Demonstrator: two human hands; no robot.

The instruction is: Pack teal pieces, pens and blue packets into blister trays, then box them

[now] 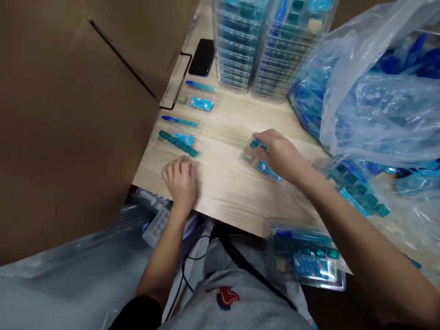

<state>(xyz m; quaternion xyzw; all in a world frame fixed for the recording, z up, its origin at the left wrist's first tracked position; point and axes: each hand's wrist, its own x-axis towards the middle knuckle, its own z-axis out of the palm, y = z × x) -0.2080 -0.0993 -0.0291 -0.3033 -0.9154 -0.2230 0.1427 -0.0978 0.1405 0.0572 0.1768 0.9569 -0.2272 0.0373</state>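
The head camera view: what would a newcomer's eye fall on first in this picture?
The tall stacks of clear plastic trays at the far end of the wooden table stand out first. To their right, a large clear plastic bag bulges with blue items. Near the middle of the table, the right hand reaches over a clear tray of teal pieces, while the left hand rests near the table's front edge.

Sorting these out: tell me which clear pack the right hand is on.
The clear pack under the right hand, not the one with the long teal strip beside the left hand.
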